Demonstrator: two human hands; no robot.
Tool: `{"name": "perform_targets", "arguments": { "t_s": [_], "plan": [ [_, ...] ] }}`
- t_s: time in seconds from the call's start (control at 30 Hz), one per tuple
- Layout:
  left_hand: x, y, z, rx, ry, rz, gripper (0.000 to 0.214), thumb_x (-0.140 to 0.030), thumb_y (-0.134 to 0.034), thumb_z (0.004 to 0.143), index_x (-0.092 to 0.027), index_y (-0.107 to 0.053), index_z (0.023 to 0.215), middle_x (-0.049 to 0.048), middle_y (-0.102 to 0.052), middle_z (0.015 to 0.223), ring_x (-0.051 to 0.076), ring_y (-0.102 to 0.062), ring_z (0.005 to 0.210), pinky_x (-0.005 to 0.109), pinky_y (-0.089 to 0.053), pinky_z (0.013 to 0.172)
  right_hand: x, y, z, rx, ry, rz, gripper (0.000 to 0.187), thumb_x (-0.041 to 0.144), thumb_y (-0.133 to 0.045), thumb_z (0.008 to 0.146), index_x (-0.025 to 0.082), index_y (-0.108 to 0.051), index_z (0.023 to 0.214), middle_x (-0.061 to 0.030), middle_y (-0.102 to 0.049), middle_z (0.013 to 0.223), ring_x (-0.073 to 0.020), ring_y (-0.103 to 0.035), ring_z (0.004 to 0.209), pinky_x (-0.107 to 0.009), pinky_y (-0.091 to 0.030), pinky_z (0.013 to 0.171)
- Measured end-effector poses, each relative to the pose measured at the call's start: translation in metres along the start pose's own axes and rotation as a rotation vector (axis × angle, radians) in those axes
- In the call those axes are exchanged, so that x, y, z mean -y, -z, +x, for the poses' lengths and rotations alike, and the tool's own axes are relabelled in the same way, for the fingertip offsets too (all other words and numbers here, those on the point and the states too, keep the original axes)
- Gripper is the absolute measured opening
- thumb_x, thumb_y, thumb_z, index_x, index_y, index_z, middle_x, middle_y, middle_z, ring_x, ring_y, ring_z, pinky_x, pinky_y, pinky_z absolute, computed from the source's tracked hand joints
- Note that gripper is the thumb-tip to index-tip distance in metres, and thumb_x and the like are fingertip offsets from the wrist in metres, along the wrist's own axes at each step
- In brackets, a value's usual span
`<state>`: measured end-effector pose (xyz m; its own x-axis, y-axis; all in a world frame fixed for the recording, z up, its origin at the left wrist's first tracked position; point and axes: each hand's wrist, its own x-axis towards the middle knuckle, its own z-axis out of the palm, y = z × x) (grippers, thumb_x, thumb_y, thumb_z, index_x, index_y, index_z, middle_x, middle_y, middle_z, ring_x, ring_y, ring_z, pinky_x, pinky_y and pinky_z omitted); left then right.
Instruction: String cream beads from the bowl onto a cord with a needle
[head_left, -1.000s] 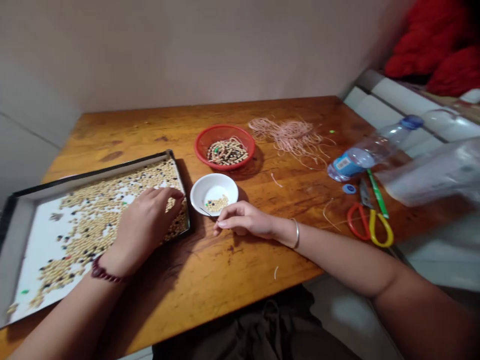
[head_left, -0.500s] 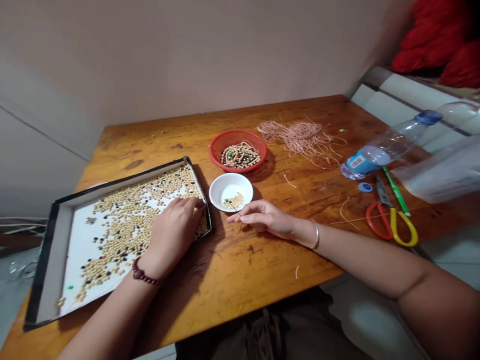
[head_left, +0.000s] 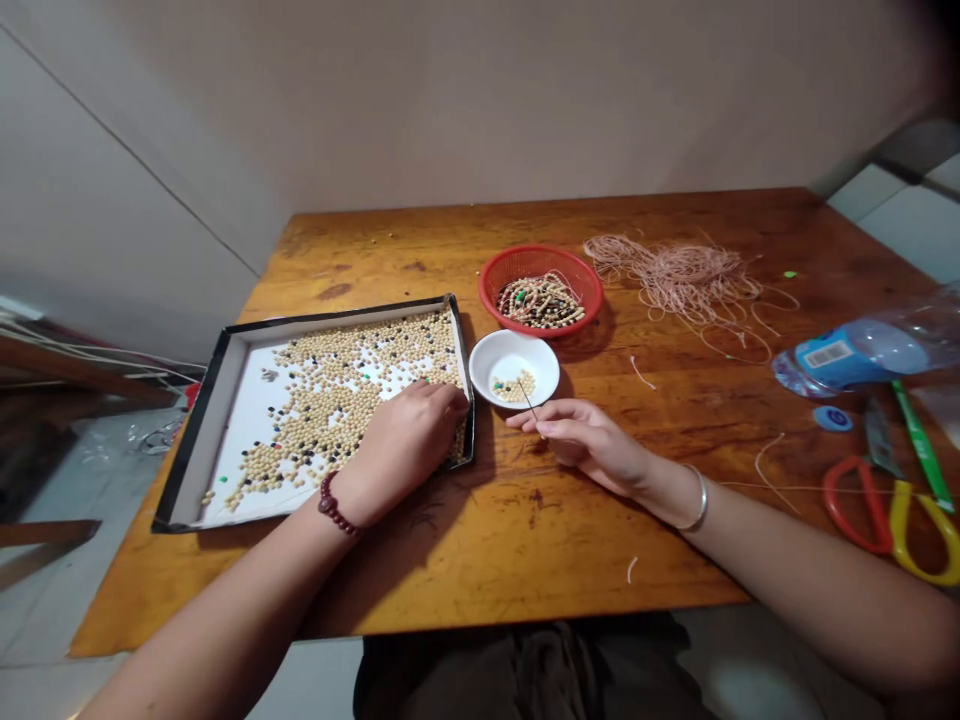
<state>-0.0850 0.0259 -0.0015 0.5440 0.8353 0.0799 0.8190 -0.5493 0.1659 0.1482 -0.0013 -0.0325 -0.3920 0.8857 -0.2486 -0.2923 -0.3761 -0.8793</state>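
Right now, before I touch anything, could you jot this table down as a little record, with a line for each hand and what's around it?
Left hand: among the loose beads in the black-edged tray
Right hand: pinching a thin needle beside the white bowl
White bowl: holds a small group of beads
Red basket: holds strands of beads
Farther right: pink cord, water bottle, scissors
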Motion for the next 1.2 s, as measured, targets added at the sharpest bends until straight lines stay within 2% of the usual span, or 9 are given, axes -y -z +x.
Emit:
{"name": "perform_targets", "arguments": {
  "t_s": [0.07, 0.13, 0.2, 0.27, 0.37, 0.5, 0.63, 0.97, 1.2],
  "plan": [
    [0.001, -0.001, -0.002, -0.032, 0.019, 0.026, 0.017, -0.019, -0.046, 0.091, -0.017, -0.062, 0.096, 0.0076, -0.067, 0.084, 0.020, -0.059, 0.078, 0.029, -0.042, 0.064, 0.002, 0.003, 0.000, -0.023, -0.079, 0.070, 0.006, 0.025, -0.072, 0.071, 0.020, -0.072, 0.075, -0.0058, -0.074, 0.098, -0.0110, -0.061, 0.071, -0.022, -0.042, 0.055],
    [0.001, -0.002, -0.004, -0.082, 0.056, 0.068, 0.016, -0.018, -0.047, 0.091, -0.017, -0.062, 0.097, 0.0079, -0.067, 0.085, 0.021, -0.058, 0.079, 0.030, -0.041, 0.065, 0.003, 0.006, -0.001, -0.031, -0.146, 0.096, 0.009, 0.025, -0.072, 0.072, 0.018, -0.072, 0.077, -0.0055, -0.073, 0.089, -0.0047, -0.044, 0.049, -0.019, -0.027, 0.041],
    [0.002, -0.002, -0.004, -0.119, 0.082, 0.084, 0.016, -0.017, -0.048, 0.090, -0.016, -0.062, 0.097, 0.0084, -0.067, 0.085, 0.022, -0.058, 0.080, 0.031, -0.041, 0.067, 0.004, 0.008, -0.001, -0.014, -0.188, 0.075, 0.015, 0.028, -0.072, 0.073, 0.016, -0.073, 0.081, -0.0026, -0.068, 0.071, -0.0020, -0.025, 0.041, -0.019, -0.016, 0.038],
    [0.003, -0.001, -0.003, -0.128, 0.112, 0.034, 0.014, -0.018, -0.050, 0.090, -0.016, -0.062, 0.096, 0.0083, -0.068, 0.086, 0.022, -0.058, 0.082, 0.032, -0.042, 0.068, 0.004, 0.007, -0.002, -0.006, -0.217, 0.025, 0.019, 0.031, -0.072, 0.074, 0.015, -0.073, 0.084, 0.0008, -0.061, 0.061, -0.0017, -0.020, 0.040, -0.020, -0.012, 0.037],
    [0.005, 0.000, 0.000, -0.110, 0.181, -0.180, 0.012, -0.022, -0.053, 0.089, -0.018, -0.064, 0.092, 0.0059, -0.069, 0.089, 0.020, -0.060, 0.083, 0.030, -0.044, 0.072, 0.002, 0.004, -0.003, -0.010, -0.199, -0.117, 0.024, 0.037, -0.072, 0.074, 0.016, -0.072, 0.084, 0.0007, -0.062, 0.064, -0.0024, -0.027, 0.040, -0.020, -0.015, 0.037],
    [0.007, 0.002, 0.004, -0.022, 0.189, -0.584, 0.016, -0.030, -0.056, 0.089, -0.017, -0.066, 0.090, 0.0032, -0.071, 0.089, 0.014, -0.063, 0.079, 0.026, -0.047, 0.072, -0.001, -0.003, -0.005, 0.022, -0.061, -0.371, 0.024, 0.038, -0.070, 0.076, 0.015, -0.072, 0.081, -0.0047, -0.068, 0.075, -0.0086, -0.050, 0.056, -0.022, -0.036, 0.049],
    [0.004, 0.006, 0.005, 0.085, 0.142, -0.797, 0.024, -0.038, -0.058, 0.087, -0.017, -0.068, 0.088, 0.0037, -0.071, 0.089, 0.014, -0.064, 0.081, 0.024, -0.049, 0.072, -0.005, -0.007, -0.009, 0.020, -0.009, -0.507, 0.024, 0.038, -0.065, 0.080, 0.014, -0.070, 0.080, -0.0036, -0.065, 0.071, -0.0100, -0.051, 0.058, -0.024, -0.036, 0.053],
    [-0.002, 0.012, 0.006, 0.154, 0.113, -0.821, 0.026, -0.039, -0.055, 0.088, -0.016, -0.067, 0.088, 0.0039, -0.070, 0.090, 0.014, -0.063, 0.082, 0.025, -0.049, 0.075, -0.006, -0.007, -0.014, 0.024, 0.016, -0.521, 0.026, 0.039, -0.063, 0.082, 0.014, -0.069, 0.078, -0.0009, -0.057, 0.063, -0.0078, -0.042, 0.051, -0.024, -0.029, 0.047],
    [-0.003, 0.014, 0.006, 0.193, 0.088, -0.789, 0.027, -0.039, -0.051, 0.091, -0.017, -0.066, 0.089, 0.0032, -0.069, 0.090, 0.014, -0.062, 0.083, 0.026, -0.048, 0.077, -0.004, -0.009, -0.013, 0.024, 0.022, -0.509, 0.025, 0.037, -0.063, 0.082, 0.014, -0.068, 0.079, -0.0014, -0.059, 0.065, -0.0072, -0.039, 0.050, -0.023, -0.026, 0.046]
  ]
}}
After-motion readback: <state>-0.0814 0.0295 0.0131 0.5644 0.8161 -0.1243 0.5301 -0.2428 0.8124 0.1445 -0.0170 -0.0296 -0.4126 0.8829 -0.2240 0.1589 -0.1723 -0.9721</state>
